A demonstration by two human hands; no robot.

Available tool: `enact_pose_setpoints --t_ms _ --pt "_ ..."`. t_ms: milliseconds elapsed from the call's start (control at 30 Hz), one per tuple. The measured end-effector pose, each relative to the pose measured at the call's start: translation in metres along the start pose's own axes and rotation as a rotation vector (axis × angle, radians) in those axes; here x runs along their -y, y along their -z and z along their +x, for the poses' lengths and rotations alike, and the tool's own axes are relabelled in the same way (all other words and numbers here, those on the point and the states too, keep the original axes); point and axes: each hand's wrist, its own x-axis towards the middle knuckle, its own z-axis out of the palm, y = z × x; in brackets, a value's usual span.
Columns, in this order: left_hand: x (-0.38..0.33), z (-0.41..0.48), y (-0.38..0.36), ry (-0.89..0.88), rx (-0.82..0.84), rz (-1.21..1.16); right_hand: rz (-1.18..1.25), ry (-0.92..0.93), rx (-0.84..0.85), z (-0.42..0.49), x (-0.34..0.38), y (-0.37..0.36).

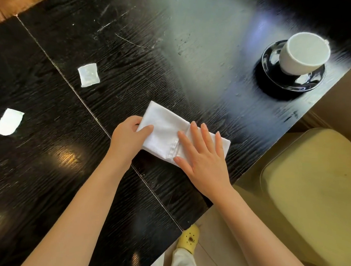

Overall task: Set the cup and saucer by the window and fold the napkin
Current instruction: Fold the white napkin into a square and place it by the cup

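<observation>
A white napkin [164,126], folded into a narrow rectangle, lies on the black table [133,59] near its right edge. My left hand [127,138] pinches the napkin's left end between thumb and fingers. My right hand [202,152] lies flat on the napkin's right half, fingers straight and spread. Far right on the table, a white cup [302,54] stands tilted on a glossy black saucer [275,77], well away from both hands.
Two small pale squares lie on the table, one [88,74] in the middle left, the other [8,122] at the far left. A yellow-green padded chair [314,180] stands beside the table's right edge. My foot in a yellow shoe [188,239] shows below the table.
</observation>
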Motion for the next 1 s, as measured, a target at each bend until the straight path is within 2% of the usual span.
enact_pose_setpoints --t_ms 100,167,267,333,433,600,733,800,900,1000 --pt "-0.009 -0.015 -0.006 -0.098 -0.107 0.018 0.053 0.028 -0.010 0.000 -0.001 0.004" --pt "-0.017 -0.027 -0.013 -0.158 -0.177 0.051 0.386 0.008 -0.034 -0.002 -0.005 0.013" --pt "-0.029 -0.047 -0.026 -0.209 -0.271 0.043 0.968 -0.231 -0.163 -0.012 -0.015 0.034" --pt "-0.033 -0.060 -0.039 -0.240 -0.313 0.022 1.127 -0.417 -0.311 -0.020 -0.025 0.043" --pt "-0.036 -0.074 -0.060 -0.278 -0.339 0.038 1.141 -0.554 -0.340 -0.031 -0.036 0.045" --pt "-0.026 -0.081 -0.089 -0.416 -0.319 0.130 1.021 -0.429 -0.132 -0.036 -0.043 0.038" --pt "-0.007 -0.083 -0.113 -0.600 -0.288 0.272 1.414 -0.579 -0.128 -0.029 -0.051 0.045" --pt "0.005 -0.084 -0.124 -0.720 -0.278 0.408 1.464 -0.608 -0.127 -0.027 -0.055 0.049" --pt "0.023 -0.085 -0.133 -0.804 -0.210 0.583 1.357 -0.598 -0.156 -0.022 -0.057 0.051" --pt "0.033 -0.086 -0.132 -0.820 -0.151 0.690 1.119 -0.521 -0.199 -0.017 -0.063 0.050"
